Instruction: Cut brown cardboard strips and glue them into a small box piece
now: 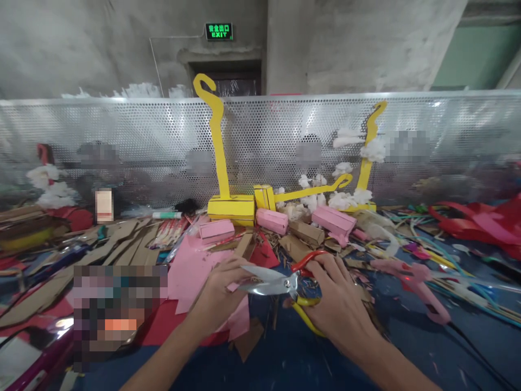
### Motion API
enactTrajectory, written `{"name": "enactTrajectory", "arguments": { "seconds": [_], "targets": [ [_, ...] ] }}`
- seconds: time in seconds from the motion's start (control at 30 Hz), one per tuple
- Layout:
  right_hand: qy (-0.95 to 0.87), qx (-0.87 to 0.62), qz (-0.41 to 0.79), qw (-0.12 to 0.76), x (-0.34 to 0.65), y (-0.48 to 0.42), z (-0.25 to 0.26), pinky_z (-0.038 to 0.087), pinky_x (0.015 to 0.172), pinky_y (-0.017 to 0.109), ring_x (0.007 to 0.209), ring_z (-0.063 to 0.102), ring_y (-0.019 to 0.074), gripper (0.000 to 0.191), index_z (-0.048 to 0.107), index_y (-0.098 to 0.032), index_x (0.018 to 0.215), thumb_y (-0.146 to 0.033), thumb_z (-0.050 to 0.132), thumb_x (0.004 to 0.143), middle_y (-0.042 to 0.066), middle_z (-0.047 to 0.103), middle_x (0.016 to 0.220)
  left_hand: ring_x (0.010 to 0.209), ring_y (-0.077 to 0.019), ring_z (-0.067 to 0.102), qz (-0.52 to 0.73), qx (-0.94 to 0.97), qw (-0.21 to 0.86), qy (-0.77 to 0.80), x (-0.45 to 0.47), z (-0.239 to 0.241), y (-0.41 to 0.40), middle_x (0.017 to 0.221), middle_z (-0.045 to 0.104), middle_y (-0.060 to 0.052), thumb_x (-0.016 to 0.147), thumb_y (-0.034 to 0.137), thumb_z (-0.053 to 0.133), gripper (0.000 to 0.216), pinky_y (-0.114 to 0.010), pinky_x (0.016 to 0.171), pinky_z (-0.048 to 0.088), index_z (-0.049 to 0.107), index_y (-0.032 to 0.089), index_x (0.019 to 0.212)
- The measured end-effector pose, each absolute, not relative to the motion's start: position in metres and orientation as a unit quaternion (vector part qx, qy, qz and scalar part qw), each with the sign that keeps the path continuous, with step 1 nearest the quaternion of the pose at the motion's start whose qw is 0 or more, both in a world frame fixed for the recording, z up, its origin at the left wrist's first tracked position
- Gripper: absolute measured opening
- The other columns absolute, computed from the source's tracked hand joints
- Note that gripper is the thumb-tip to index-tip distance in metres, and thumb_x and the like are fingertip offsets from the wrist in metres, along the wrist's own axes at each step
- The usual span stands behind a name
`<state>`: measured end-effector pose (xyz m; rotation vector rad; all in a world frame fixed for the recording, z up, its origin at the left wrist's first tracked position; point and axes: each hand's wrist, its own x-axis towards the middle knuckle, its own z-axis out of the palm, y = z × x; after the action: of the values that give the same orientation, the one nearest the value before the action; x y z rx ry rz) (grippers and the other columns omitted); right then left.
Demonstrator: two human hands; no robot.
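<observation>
My right hand (337, 293) is wrapped round the handles of a pair of scissors (271, 285), one handle red and the other yellow. The blades stand apart and point left, close to the fingertips of my left hand (220, 288). My left hand is closed in a pinch; a bit of pink shows at its fingers, but what it grips is mostly hidden. Just behind those fingers is a brown cardboard strip (245, 245). Under and beside the left hand lies a pink sheet (191, 266), with a red sheet (163, 326) partly beneath it.
Yellow hooked shapes on box bases (231, 209) stand before a perforated metal panel (163, 130). Small pink boxes (334, 220) sit nearby. At right lies a pink glue gun (423, 282) with a black cord. Cardboard strips (109, 244) and scraps cover the left side of the blue table (285, 364).
</observation>
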<state>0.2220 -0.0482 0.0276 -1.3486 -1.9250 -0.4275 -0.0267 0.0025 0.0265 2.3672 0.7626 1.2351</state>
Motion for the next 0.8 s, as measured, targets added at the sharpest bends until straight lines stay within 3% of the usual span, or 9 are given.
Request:
{"name": "enactTrajectory", "arguments": {
  "seconds": [0.23, 0.47, 0.8],
  "targets": [
    [-0.751, -0.526, -0.191, 0.349, 0.2241, -0.0477, 0.0235, 0.047, 0.089, 0.052, 0.107, 0.052, 0.0383, 0.050, 0.055, -0.018, 0.105, -0.051, 0.075, 0.073, 0.016, 0.056, 0.110, 0.096, -0.0212, 0.065, 0.448, 0.850, 0.098, 0.260, -0.0313, 0.0256, 0.0097, 0.100, 0.076, -0.004, 0.089, 0.006, 0.060, 0.030, -0.039, 0.086, 0.049, 0.073, 0.027, 0.105],
    [-0.758, -0.524, -0.189, 0.339, 0.2238, -0.0477, 0.0224, 0.048, 0.089, 0.051, 0.104, 0.053, 0.0364, 0.045, 0.060, -0.017, 0.104, -0.047, 0.076, 0.074, 0.015, 0.056, 0.110, 0.091, -0.0233, 0.063, 0.429, 0.869, 0.021, 0.247, -0.0283, 0.0285, 0.0063, 0.087, 0.074, -0.007, 0.093, 0.011, 0.057, 0.017, -0.040, 0.082, 0.049, 0.072, 0.021, 0.092],
    [-0.762, -0.516, -0.174, 0.350, 0.2244, -0.0442, 0.0217, 0.050, 0.088, 0.047, 0.098, 0.053, 0.0321, 0.031, 0.062, -0.019, 0.095, -0.037, 0.077, 0.076, 0.012, 0.057, 0.103, 0.098, -0.0227, 0.062, 0.415, 0.878, 0.007, 0.240, -0.0319, 0.0232, 0.0098, 0.106, 0.075, -0.006, 0.091, 0.007, 0.059, 0.022, -0.041, 0.086, 0.047, 0.069, 0.022, 0.103]
  ]
}}
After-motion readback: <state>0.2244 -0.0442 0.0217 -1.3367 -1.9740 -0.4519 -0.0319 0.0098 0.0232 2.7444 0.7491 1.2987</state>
